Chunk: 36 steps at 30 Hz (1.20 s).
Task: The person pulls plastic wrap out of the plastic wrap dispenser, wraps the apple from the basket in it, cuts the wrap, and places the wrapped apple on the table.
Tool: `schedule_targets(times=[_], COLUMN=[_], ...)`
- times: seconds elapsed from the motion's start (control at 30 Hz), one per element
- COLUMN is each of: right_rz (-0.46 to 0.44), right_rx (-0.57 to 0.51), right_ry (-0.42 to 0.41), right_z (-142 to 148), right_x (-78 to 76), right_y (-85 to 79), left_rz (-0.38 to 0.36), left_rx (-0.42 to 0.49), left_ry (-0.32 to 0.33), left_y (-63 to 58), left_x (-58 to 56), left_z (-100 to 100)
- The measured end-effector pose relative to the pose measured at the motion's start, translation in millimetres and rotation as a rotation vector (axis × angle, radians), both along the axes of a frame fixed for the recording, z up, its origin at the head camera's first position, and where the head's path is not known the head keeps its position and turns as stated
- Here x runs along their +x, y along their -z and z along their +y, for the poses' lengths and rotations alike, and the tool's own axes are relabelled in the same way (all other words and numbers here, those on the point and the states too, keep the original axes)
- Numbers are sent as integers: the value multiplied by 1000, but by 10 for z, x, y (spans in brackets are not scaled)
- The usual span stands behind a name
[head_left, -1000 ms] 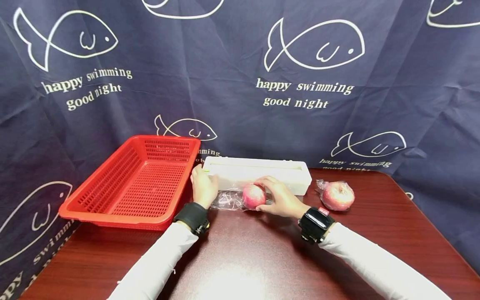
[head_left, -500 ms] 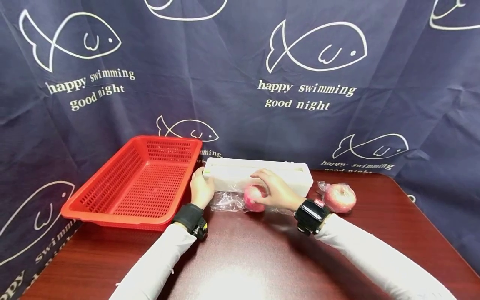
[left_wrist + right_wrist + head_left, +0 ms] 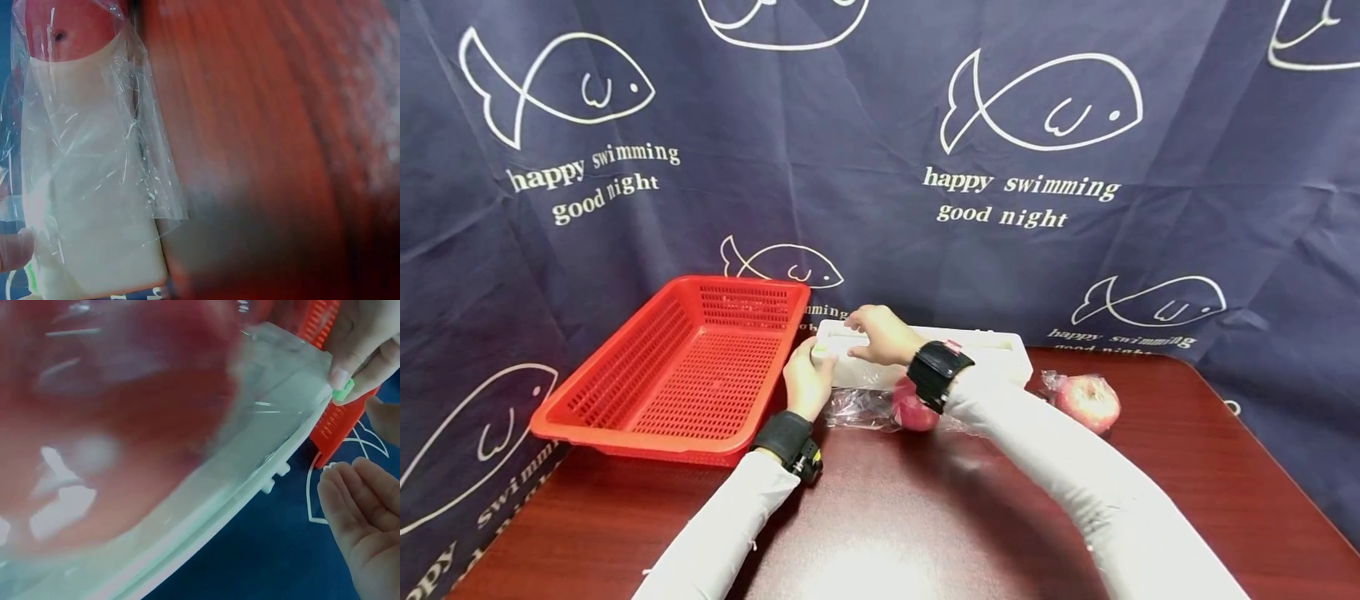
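A long white cling film dispenser (image 3: 992, 357) lies across the back of the table. At its left end my left hand (image 3: 808, 385) grips the box, its thumb and finger beside a small green slider (image 3: 343, 390) in the right wrist view. Clear film (image 3: 859, 408) stretches down the dispenser's front, over or around a red apple (image 3: 914, 410) that my right wrist partly covers. Above the dispenser's left part my right hand (image 3: 886, 336) hovers with loosely bent fingers, holding nothing. The right wrist view shows its fingers (image 3: 365, 512) apart from the box.
Left of the dispenser stands a red slotted plastic basket (image 3: 640, 442), close to my left hand. A second apple (image 3: 1088, 402), wrapped in clear film, sits to the right. A dark blue curtain (image 3: 880, 208) hangs behind the table's back edge.
My right hand has let go of the apple and moved left and up over the dispenser toward my left hand. The left hand stays at the dispenser's end.
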State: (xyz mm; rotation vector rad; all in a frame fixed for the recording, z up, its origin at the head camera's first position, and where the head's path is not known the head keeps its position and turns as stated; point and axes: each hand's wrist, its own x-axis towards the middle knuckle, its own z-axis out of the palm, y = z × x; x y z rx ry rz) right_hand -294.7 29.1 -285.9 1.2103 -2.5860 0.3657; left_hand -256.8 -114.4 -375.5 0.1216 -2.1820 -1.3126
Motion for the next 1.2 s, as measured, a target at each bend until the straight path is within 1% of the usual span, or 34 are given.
schedule_targets(times=[0.07,0.2,0.27,0.4,0.53,0.73,0.93,1.1,1.2], right_rz=[-16,-77,-110,-170,-213,-186,-145,-101,-96], right_rx=[7,14,15,7,0,-21,-14,-14,-23], right_ry=[11,25,43,87,136,144,141,84,65], right_z=[-115,-314,-390,-490,-535,-548,-532,-519,-501], right_x=[-53,-116,-143,-185,-192,-201,-220,-220,-237], right_y=[-4,6,26,56,53,70,93,76,79], left_rz=[17,43,44,40,36,46,51,35,12], left_rx=[4,20,26,38,58,114,124,152,175], left_ry=[1,-5,-7,0,14,0,-29,-82,-93], left_y=[6,19,19,-8,-34,-56,-62,-59,-70], left_x=[3,17,15,9,0,-7,-4,-20,-35], left_z=[0,10,18,35,48,65,67,52,56])
